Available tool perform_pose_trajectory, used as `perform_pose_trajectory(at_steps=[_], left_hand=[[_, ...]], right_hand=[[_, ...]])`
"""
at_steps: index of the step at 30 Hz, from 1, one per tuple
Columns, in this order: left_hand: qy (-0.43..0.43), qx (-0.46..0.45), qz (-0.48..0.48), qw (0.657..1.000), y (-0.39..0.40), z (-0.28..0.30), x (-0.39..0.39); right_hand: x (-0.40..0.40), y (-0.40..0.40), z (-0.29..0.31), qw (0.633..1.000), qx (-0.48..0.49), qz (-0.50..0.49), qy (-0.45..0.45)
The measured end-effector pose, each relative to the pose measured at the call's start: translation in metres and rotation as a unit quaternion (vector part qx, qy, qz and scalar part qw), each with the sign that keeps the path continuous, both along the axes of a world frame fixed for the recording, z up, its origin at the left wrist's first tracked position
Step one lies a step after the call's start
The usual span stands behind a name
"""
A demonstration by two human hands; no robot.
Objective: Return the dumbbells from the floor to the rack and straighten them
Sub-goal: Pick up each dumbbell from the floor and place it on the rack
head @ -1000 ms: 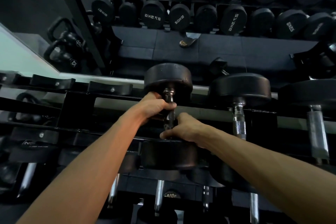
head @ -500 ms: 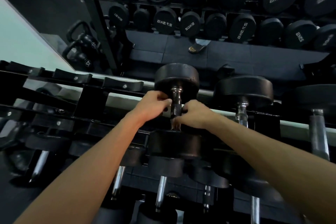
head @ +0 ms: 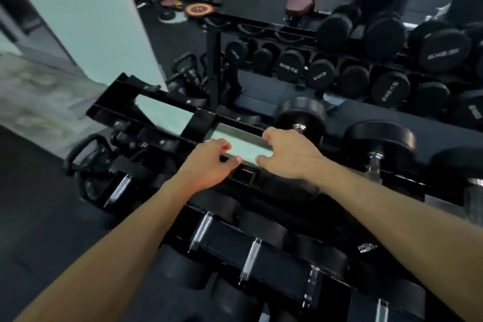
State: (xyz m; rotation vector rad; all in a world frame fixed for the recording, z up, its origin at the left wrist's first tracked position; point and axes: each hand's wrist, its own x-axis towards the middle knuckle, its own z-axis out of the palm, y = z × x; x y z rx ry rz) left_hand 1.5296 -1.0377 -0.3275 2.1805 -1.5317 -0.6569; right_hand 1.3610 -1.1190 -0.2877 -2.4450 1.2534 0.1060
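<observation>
Both hands are empty. The left hand (head: pixel 209 162) hovers loosely curled over the rack's (head: pixel 167 106) top tier, near its front rail, gripping nothing. The right hand (head: pixel 290 154) is spread, fingers slack, just beside the dumbbell (head: pixel 300 115) seated on that tier; whether it touches the handle cannot be told, as the hand hides it.

That dumbbell sits with its far head toward the rack's back edge, roughly in line with its neighbour (head: pixel 379 141) to the right.

Judgement: this placement appears finished and the hands look free to go. To finish well, check both heads sit squarely in their cradles and the handle runs parallel to the neighbour's.

Heads are matt black, round and rubber-like; handles are bright, knurled metal. The rack is glossy black steel with moulded cradles. Frame is motion-blurred.
</observation>
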Motion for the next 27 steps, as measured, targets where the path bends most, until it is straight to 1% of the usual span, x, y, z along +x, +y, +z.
perform_pose_trajectory(at_steps=[4,8,12,15,20,23,27], left_hand=[[-0.062,-0.013,0.037,0.997,0.088,0.01,0.006],[-0.126,-0.011,0.08,0.989,0.186,0.013,0.004],[-0.154,-0.01,0.138,0.978,0.277,0.011,-0.007],[-0.175,0.001,0.181,0.968,0.333,0.003,-0.021],[-0.175,0.034,0.27,0.946,0.407,-0.03,-0.053],[-0.176,0.066,0.325,0.927,0.439,-0.057,-0.079],[-0.165,0.105,0.364,0.911,0.463,-0.1,-0.123]], right_hand=[[0.012,0.069,0.013,0.996,-0.046,0.075,0.007],[0.024,0.144,0.014,0.987,-0.077,0.144,0.012],[0.038,0.212,0.011,0.967,-0.122,0.223,0.003],[0.048,0.252,0.008,0.947,-0.142,0.288,-0.006],[0.069,0.3,-0.012,0.907,-0.15,0.393,0.005],[0.075,0.325,-0.035,0.879,-0.15,0.453,0.004],[0.069,0.348,-0.075,0.841,-0.152,0.519,0.002]])
